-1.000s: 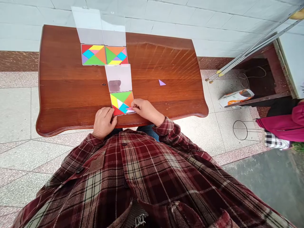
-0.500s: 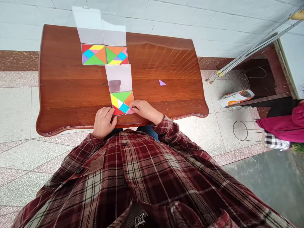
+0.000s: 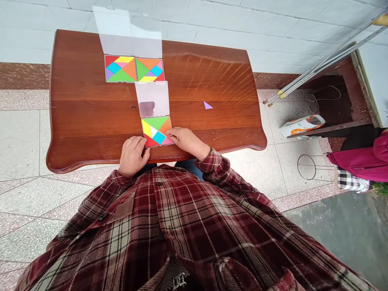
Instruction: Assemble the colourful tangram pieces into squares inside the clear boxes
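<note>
A tangram case (image 3: 155, 130) lies open near the table's front edge, its coloured pieces set in a square with one small white gap. Its clear lid (image 3: 152, 99) lies flat behind it. My right hand (image 3: 184, 140) rests at the case's right side, fingertips pressed on the pink piece (image 3: 166, 140) in the lower right corner. At the case's lower left corner sits my left hand (image 3: 132, 153), fingers curled against the edge. A single purple triangle (image 3: 207, 105) lies alone on the wood to the right.
Two more open tangram cases (image 3: 133, 69) with filled squares lie side by side at the back of the wooden table (image 3: 91, 117), lids raised against the wall. A person in pink sits at far right (image 3: 363, 157), beside a small box (image 3: 300, 124) on the floor.
My right hand's fingers have pushed the pink piece a little down into the case's corner. The left hand has stayed put.
</note>
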`<state>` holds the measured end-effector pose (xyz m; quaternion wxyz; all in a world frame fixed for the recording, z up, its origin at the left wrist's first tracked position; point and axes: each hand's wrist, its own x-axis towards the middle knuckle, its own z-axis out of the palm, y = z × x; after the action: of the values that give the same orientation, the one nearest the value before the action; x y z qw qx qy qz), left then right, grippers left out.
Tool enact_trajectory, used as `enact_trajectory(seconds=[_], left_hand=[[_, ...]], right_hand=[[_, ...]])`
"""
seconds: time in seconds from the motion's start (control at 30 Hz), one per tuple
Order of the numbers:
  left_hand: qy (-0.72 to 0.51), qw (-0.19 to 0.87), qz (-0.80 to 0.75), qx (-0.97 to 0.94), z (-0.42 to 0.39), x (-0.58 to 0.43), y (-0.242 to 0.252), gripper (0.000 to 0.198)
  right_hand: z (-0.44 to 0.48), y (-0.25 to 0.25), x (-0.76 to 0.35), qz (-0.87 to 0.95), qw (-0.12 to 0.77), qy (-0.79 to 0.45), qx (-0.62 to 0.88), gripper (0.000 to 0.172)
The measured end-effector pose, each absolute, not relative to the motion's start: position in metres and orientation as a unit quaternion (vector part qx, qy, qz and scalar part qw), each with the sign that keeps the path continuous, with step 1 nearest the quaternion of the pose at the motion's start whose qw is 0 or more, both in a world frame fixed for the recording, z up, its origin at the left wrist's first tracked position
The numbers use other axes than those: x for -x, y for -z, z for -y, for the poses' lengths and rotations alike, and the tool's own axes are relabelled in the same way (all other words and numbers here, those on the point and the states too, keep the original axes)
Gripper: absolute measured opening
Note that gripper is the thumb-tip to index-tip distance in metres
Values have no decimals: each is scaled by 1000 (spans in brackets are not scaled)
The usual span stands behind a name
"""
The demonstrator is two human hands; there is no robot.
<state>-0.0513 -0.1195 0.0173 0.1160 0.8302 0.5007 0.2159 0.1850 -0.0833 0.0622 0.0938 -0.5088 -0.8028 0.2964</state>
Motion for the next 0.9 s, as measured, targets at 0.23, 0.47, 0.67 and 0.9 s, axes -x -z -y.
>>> enact_trajectory(seconds=[0.23, 0.47, 0.67, 0.9], left_hand=[[-216, 117, -499, -831, 119, 52, -15, 36], [-225, 91, -493, -835, 118, 54, -11, 36], [-220, 94, -495, -836, 120, 52, -14, 35], [-208, 100, -495, -837, 121, 53, -15, 36]], right_hand=[[66, -64, -223, 729, 213, -251, 600, 18], [5, -45, -308, 574, 202, -140, 781, 18], [-22, -26, -327, 562, 125, -171, 799, 12], [-29, -22, -333, 573, 118, -166, 794, 22]])
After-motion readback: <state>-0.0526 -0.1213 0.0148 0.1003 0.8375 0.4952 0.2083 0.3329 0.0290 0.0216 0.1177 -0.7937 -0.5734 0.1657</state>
